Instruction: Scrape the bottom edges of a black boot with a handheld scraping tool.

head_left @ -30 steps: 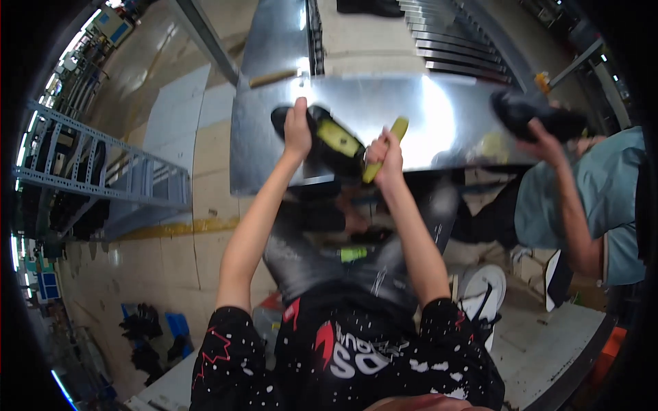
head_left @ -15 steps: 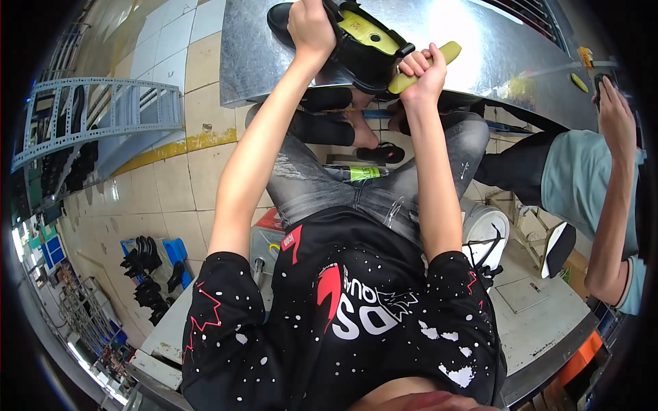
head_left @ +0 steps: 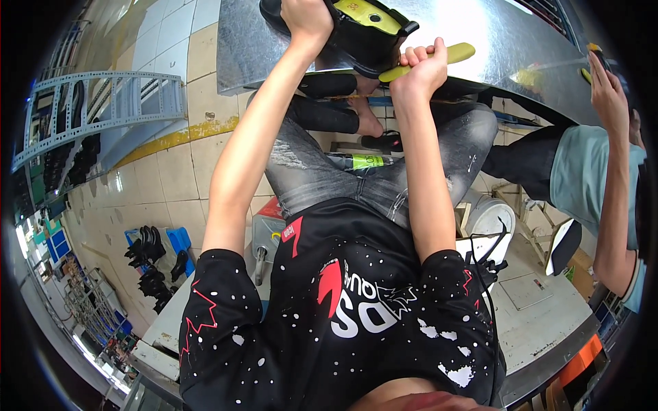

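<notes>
Left hand [head_left: 308, 24] clamped on black shoe [head_left: 356, 49], right hand [head_left: 419, 72] on yellow-green bar [head_left: 460, 53]

Shoe's over the metal bench's [head_left: 241, 58] near edge, insole [head_left: 363, 14] facing us, frame clips its top. Our hands are apart; bar tip's just beside the shoe's lower end, can't tell if touching. Our take: grip the shoe firmly so it can't twist, steer the bar from the wrist, keep clear of the strap [head_left: 410, 29].

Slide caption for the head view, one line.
Left hand grips a black shoe at a metal table; right hand holds a yellow-green strip.
</notes>
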`<state>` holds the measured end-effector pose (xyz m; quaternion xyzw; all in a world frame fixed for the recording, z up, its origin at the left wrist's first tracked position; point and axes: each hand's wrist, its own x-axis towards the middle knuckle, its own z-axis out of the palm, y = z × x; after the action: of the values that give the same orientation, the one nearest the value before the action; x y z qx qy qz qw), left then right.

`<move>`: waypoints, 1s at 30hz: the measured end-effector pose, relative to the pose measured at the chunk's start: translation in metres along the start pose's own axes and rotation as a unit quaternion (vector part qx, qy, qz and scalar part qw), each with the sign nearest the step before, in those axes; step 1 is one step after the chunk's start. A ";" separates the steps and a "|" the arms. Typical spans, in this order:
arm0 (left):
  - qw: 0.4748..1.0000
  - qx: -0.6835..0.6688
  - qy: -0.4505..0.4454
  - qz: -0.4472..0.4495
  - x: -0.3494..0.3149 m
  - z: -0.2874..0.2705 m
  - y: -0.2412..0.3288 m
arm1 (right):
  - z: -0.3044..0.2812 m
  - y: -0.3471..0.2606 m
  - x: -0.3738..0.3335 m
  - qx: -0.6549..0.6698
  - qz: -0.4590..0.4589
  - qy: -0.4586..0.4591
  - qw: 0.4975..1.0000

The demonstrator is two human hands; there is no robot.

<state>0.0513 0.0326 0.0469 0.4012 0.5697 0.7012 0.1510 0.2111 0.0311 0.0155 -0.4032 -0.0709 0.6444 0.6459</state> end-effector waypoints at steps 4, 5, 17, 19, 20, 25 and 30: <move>0.994 0.085 0.058 0.035 0.000 0.000 -0.008 | -0.005 0.002 0.003 0.018 -0.013 -0.008 1.000; 0.997 0.058 0.037 0.022 0.000 -0.002 -0.008 | -0.005 0.003 0.004 0.037 -0.002 -0.008 0.999; 1.000 -0.004 -0.002 0.017 0.009 -0.018 -0.030 | -0.006 -0.011 0.031 -0.039 0.087 -0.187 0.978; 0.959 -0.228 -0.042 -0.163 0.010 -0.016 -0.028 | -0.005 -0.016 0.031 -0.042 0.145 -0.195 0.969; 0.917 -0.270 -0.284 -0.077 0.008 -0.013 -0.013 | -0.007 -0.019 0.034 -0.043 0.154 -0.193 0.968; 0.902 -0.170 -0.395 -0.044 0.005 0.003 0.014 | -0.022 -0.035 0.027 -0.048 0.138 -0.269 0.952; 0.875 -0.294 -0.376 -0.080 0.013 -0.004 0.001 | -0.043 -0.045 -0.008 0.030 0.115 -0.271 0.955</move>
<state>0.0398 0.0385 0.0525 0.5248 0.2672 0.6181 0.5208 0.2709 0.0119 0.0176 -0.1995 -0.1772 0.8009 0.5360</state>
